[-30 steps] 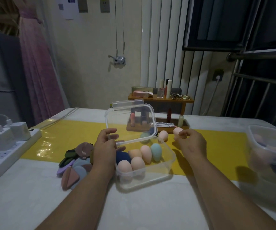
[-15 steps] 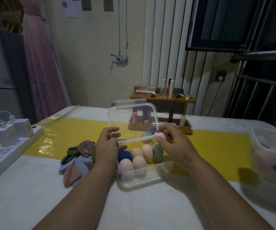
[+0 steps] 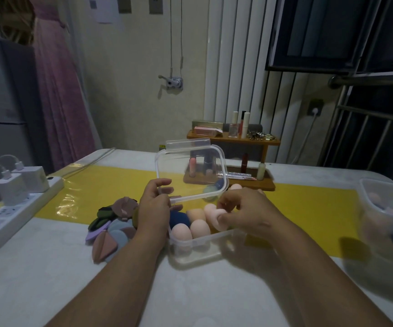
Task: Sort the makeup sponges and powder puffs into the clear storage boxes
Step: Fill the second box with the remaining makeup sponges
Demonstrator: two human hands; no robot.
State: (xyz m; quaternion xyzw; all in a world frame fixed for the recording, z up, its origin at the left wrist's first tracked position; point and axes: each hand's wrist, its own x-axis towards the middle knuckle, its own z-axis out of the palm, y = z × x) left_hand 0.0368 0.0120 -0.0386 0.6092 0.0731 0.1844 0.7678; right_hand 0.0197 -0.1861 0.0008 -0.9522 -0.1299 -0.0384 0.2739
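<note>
Mid-frame, the left hand (image 3: 154, 208) is pinching the lid (image 3: 190, 171) open while the right hand (image 3: 245, 213) is gripping a pink sponge (image 3: 212, 215) inside the clear box (image 3: 202, 246), among several others. Powder puffs (image 3: 113, 223) are lying unsorted on the surface (image 3: 37, 267) at centre left, so roughly half seems left.

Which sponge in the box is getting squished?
The pale pink sponge pinched by the right hand, dented in its grip; the sponges beside it lie untouched and round.
</note>
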